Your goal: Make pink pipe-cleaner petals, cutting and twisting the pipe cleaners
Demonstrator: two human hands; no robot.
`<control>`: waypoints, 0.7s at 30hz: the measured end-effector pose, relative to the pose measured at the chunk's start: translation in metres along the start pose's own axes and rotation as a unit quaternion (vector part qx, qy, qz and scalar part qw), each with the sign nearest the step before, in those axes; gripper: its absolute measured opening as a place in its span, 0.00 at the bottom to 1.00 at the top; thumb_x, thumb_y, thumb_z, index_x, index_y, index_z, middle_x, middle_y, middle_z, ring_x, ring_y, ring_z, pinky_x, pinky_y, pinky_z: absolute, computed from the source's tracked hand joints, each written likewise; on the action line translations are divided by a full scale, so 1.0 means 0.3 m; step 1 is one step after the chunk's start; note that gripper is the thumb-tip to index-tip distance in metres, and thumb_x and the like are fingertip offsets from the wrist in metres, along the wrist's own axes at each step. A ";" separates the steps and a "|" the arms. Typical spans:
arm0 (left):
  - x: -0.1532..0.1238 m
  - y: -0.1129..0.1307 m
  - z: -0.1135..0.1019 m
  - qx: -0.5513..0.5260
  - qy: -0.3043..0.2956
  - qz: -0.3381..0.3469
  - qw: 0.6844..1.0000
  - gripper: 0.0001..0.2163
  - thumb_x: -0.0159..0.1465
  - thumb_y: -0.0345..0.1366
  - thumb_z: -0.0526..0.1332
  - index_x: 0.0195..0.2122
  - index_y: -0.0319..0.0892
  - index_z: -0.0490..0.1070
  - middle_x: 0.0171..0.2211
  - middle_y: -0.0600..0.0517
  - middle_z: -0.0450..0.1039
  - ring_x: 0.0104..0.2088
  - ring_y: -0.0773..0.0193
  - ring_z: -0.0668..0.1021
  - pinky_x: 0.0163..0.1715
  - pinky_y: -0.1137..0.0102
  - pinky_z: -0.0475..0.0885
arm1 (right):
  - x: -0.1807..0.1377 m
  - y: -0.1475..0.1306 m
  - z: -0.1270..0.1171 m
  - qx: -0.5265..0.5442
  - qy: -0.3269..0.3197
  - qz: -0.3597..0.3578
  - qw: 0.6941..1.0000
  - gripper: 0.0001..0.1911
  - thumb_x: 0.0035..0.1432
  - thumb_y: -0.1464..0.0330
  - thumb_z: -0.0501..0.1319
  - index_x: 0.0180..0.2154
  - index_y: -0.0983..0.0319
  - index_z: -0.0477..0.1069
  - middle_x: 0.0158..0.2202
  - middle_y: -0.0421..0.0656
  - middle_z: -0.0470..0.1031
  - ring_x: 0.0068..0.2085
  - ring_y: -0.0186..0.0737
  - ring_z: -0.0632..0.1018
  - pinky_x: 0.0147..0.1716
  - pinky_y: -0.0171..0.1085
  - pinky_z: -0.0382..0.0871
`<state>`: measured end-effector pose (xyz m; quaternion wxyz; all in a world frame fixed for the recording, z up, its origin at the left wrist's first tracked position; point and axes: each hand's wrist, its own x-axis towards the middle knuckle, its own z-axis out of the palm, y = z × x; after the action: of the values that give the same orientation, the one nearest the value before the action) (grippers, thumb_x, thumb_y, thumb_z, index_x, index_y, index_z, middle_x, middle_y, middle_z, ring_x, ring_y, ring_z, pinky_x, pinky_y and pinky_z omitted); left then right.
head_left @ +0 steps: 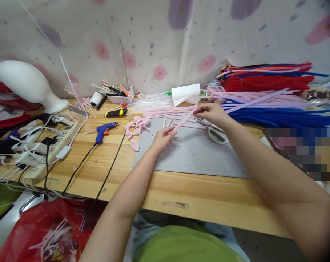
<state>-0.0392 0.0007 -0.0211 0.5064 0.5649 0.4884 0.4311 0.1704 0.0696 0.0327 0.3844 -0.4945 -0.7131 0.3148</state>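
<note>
The left hand (163,139) and right hand (210,114) are each pinched on a pink stem (185,119), above the far half of the grey mat (197,156); its long axis slants from near left to far right. One pair of scissors (217,135) sits just below the right hand, contact unclear. Toward the worktop's (121,171) left end lies one blue glue gun (101,134); print on the red bag (25,233), below the near edge, is unreadable

1. left hand (163,139) + right hand (212,114): 2
2. glue gun (100,134): x1, 9 o'clock
3. scissors (210,128): 1 pair, 3 o'clock
4. white roll (185,93): x1, 1 o'clock
5. cutting mat (197,156): x1, 4 o'clock
</note>
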 end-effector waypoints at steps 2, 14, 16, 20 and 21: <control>-0.002 0.004 0.003 0.003 -0.018 -0.003 1.000 0.16 0.56 0.43 0.57 0.39 0.38 0.73 0.29 0.51 0.72 0.16 0.79 0.61 0.13 0.79 0.55 | -0.001 -0.008 0.009 -0.004 0.005 -0.001 1.000 0.09 0.41 0.64 0.62 0.26 0.64 0.73 0.25 0.41 0.73 0.27 0.34 0.72 0.29 0.36 0.67; 0.039 -0.054 -0.075 0.180 0.234 -0.001 0.955 0.13 0.59 0.35 0.50 0.41 0.39 0.69 0.35 0.47 0.73 0.36 0.65 0.76 0.36 0.70 0.71 | -0.029 0.078 0.028 -0.359 -0.109 -0.038 0.926 0.15 0.46 0.71 0.58 0.40 0.61 0.71 0.37 0.45 0.75 0.36 0.40 0.72 0.32 0.36 0.61; 0.037 -0.057 -0.084 0.242 0.261 0.031 0.934 0.14 0.58 0.32 0.51 0.45 0.39 0.68 0.42 0.45 0.72 0.44 0.62 0.74 0.44 0.67 0.68 | -0.045 0.093 0.043 -0.427 -0.131 -0.059 0.892 0.15 0.47 0.72 0.55 0.39 0.61 0.72 0.39 0.47 0.74 0.40 0.43 0.71 0.33 0.37 0.59; 0.023 -0.047 -0.071 0.320 0.289 0.102 0.896 0.21 0.55 0.28 0.54 0.51 0.38 0.62 0.51 0.42 0.63 0.54 0.58 0.65 0.54 0.64 0.61 | -0.063 0.095 0.065 -0.445 -0.081 -0.078 0.889 0.15 0.51 0.73 0.51 0.39 0.61 0.72 0.39 0.48 0.74 0.41 0.44 0.71 0.33 0.37 0.58; 0.019 -0.042 -0.061 0.337 0.293 0.121 0.887 0.21 0.55 0.28 0.54 0.52 0.38 0.61 0.52 0.42 0.62 0.55 0.57 0.63 0.55 0.62 0.59 | -0.064 0.090 0.069 -0.438 -0.064 -0.085 0.893 0.15 0.52 0.72 0.51 0.39 0.61 0.72 0.39 0.48 0.74 0.41 0.44 0.71 0.32 0.37 0.57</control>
<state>-0.0579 0.0091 -0.0315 0.0638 0.6042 0.6584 0.4443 0.1692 0.0585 -0.0047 0.1081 -0.5293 -0.8409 -0.0320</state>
